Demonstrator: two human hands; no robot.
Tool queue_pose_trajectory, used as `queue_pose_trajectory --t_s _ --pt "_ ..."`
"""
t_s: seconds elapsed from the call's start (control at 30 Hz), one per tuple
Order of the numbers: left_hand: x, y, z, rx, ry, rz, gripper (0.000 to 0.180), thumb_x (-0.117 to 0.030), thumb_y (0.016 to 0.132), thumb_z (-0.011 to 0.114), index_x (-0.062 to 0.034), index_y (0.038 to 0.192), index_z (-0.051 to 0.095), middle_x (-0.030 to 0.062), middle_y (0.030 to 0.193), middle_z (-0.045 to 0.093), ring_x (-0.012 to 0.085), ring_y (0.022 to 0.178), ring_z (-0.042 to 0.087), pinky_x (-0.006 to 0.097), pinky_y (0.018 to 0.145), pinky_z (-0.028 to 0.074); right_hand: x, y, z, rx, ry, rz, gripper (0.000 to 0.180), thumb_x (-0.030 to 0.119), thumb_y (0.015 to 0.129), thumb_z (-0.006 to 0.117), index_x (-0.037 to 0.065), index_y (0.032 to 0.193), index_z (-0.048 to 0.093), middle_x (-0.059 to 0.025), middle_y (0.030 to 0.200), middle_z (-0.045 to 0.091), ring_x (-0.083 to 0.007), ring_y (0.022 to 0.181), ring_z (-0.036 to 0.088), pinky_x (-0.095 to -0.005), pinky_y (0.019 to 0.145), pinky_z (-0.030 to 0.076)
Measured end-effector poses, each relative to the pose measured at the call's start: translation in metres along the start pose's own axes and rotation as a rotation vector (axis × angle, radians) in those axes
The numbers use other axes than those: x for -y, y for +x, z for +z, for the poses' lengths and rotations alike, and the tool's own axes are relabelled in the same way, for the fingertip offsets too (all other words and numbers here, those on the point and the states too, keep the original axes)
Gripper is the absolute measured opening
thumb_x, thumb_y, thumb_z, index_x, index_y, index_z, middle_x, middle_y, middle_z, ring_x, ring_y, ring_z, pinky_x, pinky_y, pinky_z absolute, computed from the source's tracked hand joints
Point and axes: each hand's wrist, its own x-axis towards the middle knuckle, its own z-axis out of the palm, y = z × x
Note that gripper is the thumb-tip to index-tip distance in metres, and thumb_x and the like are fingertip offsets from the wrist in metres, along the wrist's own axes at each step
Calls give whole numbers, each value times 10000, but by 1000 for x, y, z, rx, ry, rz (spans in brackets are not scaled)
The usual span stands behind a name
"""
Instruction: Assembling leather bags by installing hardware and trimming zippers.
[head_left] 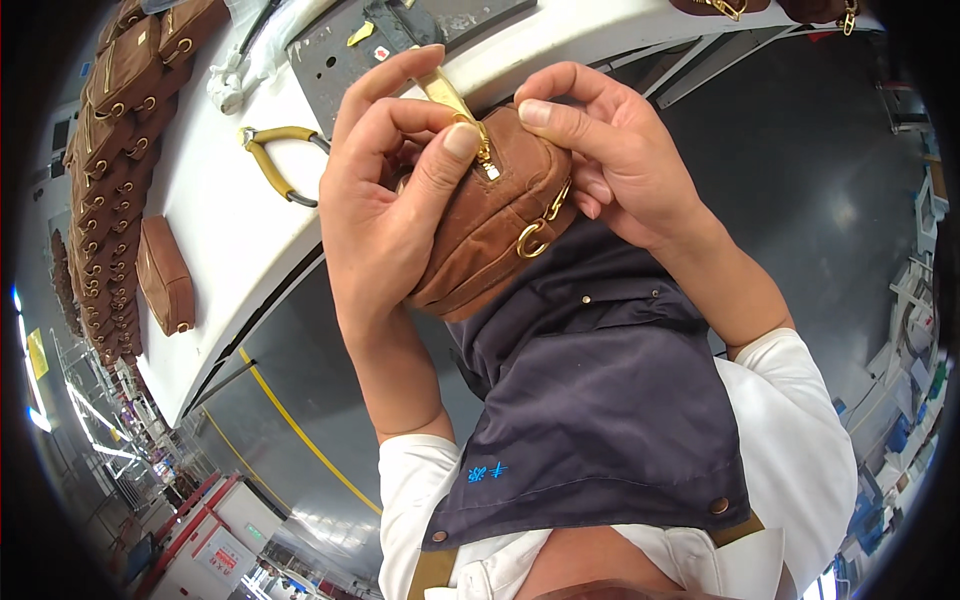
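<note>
Brown pouch (478,228) between both hands (385,205) (632,150), left's pinch at its gold zipper (486,153), right's grip on its edge (560,162).

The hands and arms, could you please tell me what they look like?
The left hand and right hand wear no gloves; no ring or watch shows. Plain white sleeves leave both forearms bare.
</note>
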Motion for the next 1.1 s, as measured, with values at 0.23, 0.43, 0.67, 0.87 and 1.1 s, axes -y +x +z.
queue_pose_trajectory --t_s 0.23,0.43,0.67,0.87,1.1 --pt "-1 -7 4 -54 181 66 168 -92 876 766 -29 996 666 145 1322 571 187 915 654 296 803 532 -3 -4 1 -74 -50 -28 214 150 950 714 9 1092 639 16 730 620 -3 453 448 -178 387 382" --pt "-36 -34 13 -232 760 264 289 -100 782 815 -68 1041 691 128 1186 626 280 884 648 374 768 509 -6 -6 2 -113 -77 -31 215 147 954 709 9 1099 631 17 702 619 -5 444 441 -179 384 377" --pt "-32 -61 57 -144 1302 267 569 -380 760 821 -175 1275 695 113 1232 662 265 1006 683 360 812 540 -12 -6 1 -118 -66 -63 198 152 967 693 20 1093 617 -1 720 652 -7 461 467 -178 385 373" --pt "-8 -54 65 -291 1344 378 404 -421 928 613 -196 1253 696 183 1160 697 240 994 702 303 823 514 -15 -1 -2 -109 -115 -100 177 147 988 663 26 1105 609 -6 751 674 -4 527 535 -162 410 376" --pt "5 -53 67 -286 1410 348 672 -488 764 779 -202 1352 620 131 1240 652 266 998 676 353 838 521 -19 -4 3 -89 -108 -217 149 121 1014 613 16 1118 593 -24 813 694 -17 627 599 -157 479 435"
